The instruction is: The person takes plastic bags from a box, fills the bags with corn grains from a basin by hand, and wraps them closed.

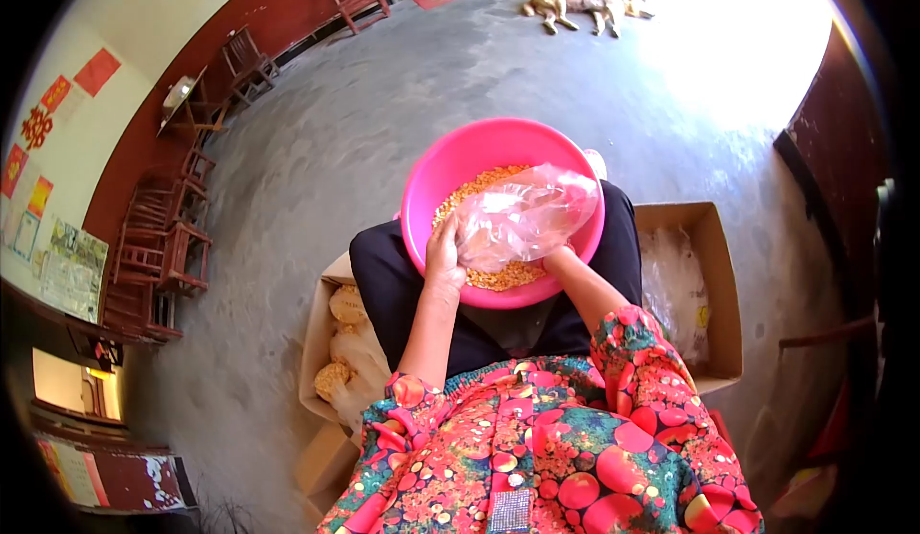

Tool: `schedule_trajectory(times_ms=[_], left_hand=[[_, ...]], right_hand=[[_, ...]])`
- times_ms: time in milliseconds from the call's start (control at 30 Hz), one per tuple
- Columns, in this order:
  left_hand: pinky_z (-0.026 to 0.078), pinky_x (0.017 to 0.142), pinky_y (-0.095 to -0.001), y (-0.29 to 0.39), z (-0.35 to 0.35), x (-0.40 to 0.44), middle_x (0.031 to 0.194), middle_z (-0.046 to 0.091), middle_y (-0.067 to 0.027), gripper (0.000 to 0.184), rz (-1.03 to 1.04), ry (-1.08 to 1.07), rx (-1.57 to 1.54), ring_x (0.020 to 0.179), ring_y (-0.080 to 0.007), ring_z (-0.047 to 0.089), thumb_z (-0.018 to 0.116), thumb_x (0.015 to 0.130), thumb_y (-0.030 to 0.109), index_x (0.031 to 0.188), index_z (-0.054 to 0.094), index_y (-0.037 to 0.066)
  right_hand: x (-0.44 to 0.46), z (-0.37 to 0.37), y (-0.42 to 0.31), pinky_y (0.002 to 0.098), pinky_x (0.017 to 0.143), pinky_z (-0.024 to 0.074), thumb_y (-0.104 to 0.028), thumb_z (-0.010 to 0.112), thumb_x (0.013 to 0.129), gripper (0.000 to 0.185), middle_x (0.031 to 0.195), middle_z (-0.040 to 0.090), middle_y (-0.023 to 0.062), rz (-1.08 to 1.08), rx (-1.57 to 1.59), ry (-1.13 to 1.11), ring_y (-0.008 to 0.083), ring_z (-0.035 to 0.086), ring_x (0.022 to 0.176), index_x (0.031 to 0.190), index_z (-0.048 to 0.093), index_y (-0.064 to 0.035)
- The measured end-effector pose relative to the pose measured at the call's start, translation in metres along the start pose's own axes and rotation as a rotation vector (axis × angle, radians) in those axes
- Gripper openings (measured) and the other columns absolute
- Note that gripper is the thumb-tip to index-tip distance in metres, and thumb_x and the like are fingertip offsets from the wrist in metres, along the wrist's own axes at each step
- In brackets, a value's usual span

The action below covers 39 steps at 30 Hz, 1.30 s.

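A pink basin (503,132) rests on my lap, with loose orange-yellow kernels that look like corn (508,276) in its bottom. Over the kernels lies a clear plastic bag (522,210), crumpled and stretched across the basin. On the bag's left edge my left hand (445,254) is closed, pinching the plastic. My right hand (560,258) reaches into the basin at the lower right; its fingers are hidden under the bag, so what they hold does not show.
At my left stands a cardboard box (314,381) with filled bags of kernels (333,379). Another cardboard box (725,295) at my right holds clear plastic bags (674,290). A dog (585,2) lies on the floor ahead. Wooden chairs (153,237) line the left wall.
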<state>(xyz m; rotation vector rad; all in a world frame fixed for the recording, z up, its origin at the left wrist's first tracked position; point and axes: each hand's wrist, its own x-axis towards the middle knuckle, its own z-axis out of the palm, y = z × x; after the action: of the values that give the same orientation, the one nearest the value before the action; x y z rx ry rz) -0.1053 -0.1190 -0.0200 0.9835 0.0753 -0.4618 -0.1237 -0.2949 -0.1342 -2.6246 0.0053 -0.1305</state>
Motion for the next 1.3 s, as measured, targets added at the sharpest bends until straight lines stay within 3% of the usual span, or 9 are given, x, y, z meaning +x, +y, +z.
schedule_trajectory(times_ms=[100,367,467,533,667,933,1067,1167,1300], left_hand=[[0.039,0.061,-0.022,-0.022,-0.03,0.013,0.067,0.048,0.003,0.014,0.131,0.135,0.056,0.066,-0.0064,0.044,0.052,0.085,0.018,0.078,0.056,0.006],[0.038,0.051,-0.0181,-0.005,-0.021,0.024,0.066,0.05,0.002,0.012,0.346,0.142,0.174,0.057,-0.0053,0.045,0.051,0.085,0.013,0.094,0.054,0.006],[0.035,0.045,-0.0174,0.007,-0.005,0.022,0.066,0.05,0.0012,0.016,0.462,0.223,0.199,0.052,-0.0039,0.043,0.049,0.085,0.008,0.101,0.052,0.004],[0.034,0.045,-0.0164,0.001,-0.007,0.028,0.066,0.051,0.0009,0.017,0.573,0.162,0.3,0.052,-0.0039,0.043,0.047,0.085,0.005,0.102,0.052,0.005],[0.037,0.05,-0.0163,-0.007,-0.001,0.018,0.066,0.049,0.0016,0.016,0.574,0.142,0.456,0.056,-0.0035,0.044,0.046,0.087,0.008,0.102,0.051,0.004],[0.045,0.059,-0.0275,0.0,0.023,-0.018,0.068,0.057,-0.0071,0.022,0.655,0.02,0.639,0.061,-0.0133,0.055,0.045,0.085,0.005,0.107,0.051,0.003],[0.042,0.058,-0.0204,-0.018,0.009,-0.017,0.079,0.052,-0.0018,0.03,0.61,-0.161,0.543,0.063,-0.0056,0.048,0.046,0.086,0.006,0.117,0.044,0.004],[0.042,0.066,-0.0204,-0.001,0.005,-0.035,0.09,0.05,-0.0021,0.043,0.501,-0.312,0.46,0.073,-0.0056,0.047,0.051,0.081,0.0,0.122,0.038,0.005],[0.039,0.081,-0.0236,0.023,-0.005,-0.036,0.099,0.051,-0.0029,0.041,0.489,-0.445,0.431,0.092,-0.0093,0.048,0.053,0.073,-0.009,0.11,0.052,0.008]], right_hand=[[-0.015,0.013,-0.005,0.0354,0.089,0.0362,-0.024,0.046,0.082,0.031,0.108,0.053,0.016,-0.1,-0.09,-0.166,0.0279,0.048,0.102,0.104,0.052,-0.0028],[-0.024,-0.007,-0.017,0.0367,0.087,0.0365,-0.022,0.047,0.08,0.027,0.102,0.055,0.018,-0.236,-0.191,-0.345,0.0297,0.05,0.098,0.098,0.055,-0.0027],[-0.04,-0.054,-0.046,0.0334,0.069,0.0433,-0.021,0.045,0.081,0.023,0.084,0.058,0.0099,-0.281,0.081,-0.239,0.0211,0.055,0.074,0.091,0.056,-0.0035],[-0.047,-0.103,-0.082,0.0246,0.046,0.0364,-0.02,0.044,0.083,0.02,0.069,0.05,-0.0002,0.208,0.463,-0.783,0.009,0.045,0.054,0.089,0.056,-0.0056],[-0.067,-0.136,-0.103,0.0183,0.036,0.02,-0.021,0.044,0.088,0.019,0.055,0.035,-0.0049,0.228,1.149,-0.892,0.0037,0.027,0.042,0.084,0.051,-0.0046],[-0.038,-0.126,-0.102,0.0177,0.034,0.0147,-0.018,0.042,0.089,0.016,0.053,0.033,-0.0051,0.4,1.516,-0.48,0.0019,0.023,0.037,0.083,0.05,-0.0057],[-0.002,-0.074,-0.045,0.0206,0.034,0.0183,-0.016,0.043,0.084,0.015,0.051,0.032,-0.0033,0.68,1.536,-0.137,0.0051,0.025,0.036,0.072,0.047,-0.0088],[0.018,-0.067,-0.014,0.0264,0.041,0.0383,-0.016,0.05,0.081,0.009,0.067,0.049,0.0055,0.306,1.177,-0.036,0.0165,0.049,0.057,0.082,0.052,-0.0077],[0.025,-0.116,-0.035,0.0335,0.062,0.0494,-0.016,0.054,0.08,0.034,0.101,0.051,0.0105,0.054,0.784,0.045,0.0223,0.054,0.085,0.111,0.045,-0.0072]])
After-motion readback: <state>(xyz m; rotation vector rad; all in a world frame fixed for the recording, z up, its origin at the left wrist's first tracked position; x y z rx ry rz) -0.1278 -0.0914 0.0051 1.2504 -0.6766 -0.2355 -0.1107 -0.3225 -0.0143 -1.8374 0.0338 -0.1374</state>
